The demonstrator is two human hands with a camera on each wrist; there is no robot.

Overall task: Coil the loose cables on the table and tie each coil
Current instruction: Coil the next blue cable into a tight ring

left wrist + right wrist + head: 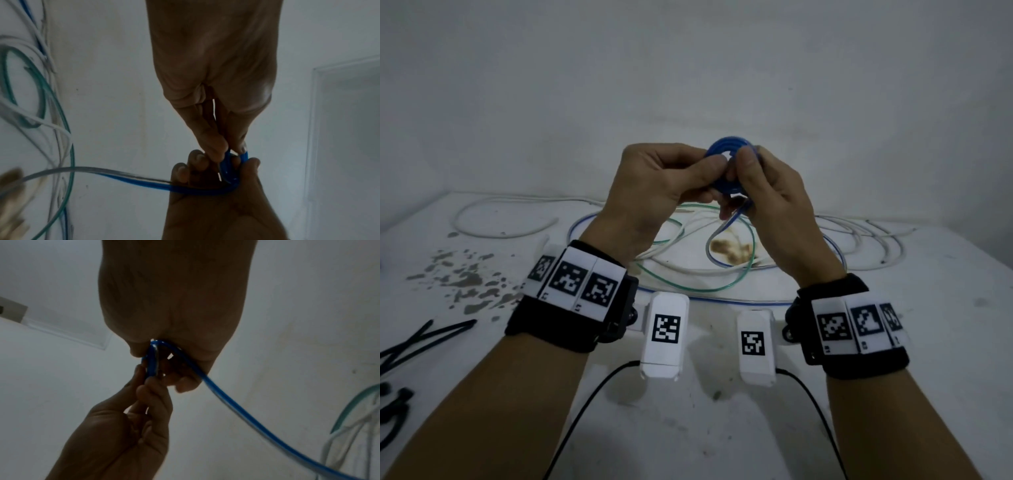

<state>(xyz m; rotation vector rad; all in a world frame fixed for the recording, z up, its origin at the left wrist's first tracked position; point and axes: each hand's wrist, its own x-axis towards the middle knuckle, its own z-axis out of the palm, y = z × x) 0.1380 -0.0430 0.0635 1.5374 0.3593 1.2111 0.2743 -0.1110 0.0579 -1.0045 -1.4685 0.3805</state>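
A small coil of blue cable [724,148] is held up above the table between both hands. My left hand [671,185] pinches the coil's left side with thumb and fingers. My right hand [760,188] grips its right side, fingers curled round the turns. The blue cable's loose tail [717,236] hangs from the coil down to the table. In the left wrist view the left fingers [213,146] pinch the blue coil [230,170] and the tail [127,177] runs off left. In the right wrist view the blue cable [236,404] leaves the right palm and trails down right.
Loose white cables [503,219], a green cable [743,270] and more blue cable [709,299] lie tangled on the stained white table [688,428]. Black cable ties [424,334] lie at the left edge. A white wall stands behind.
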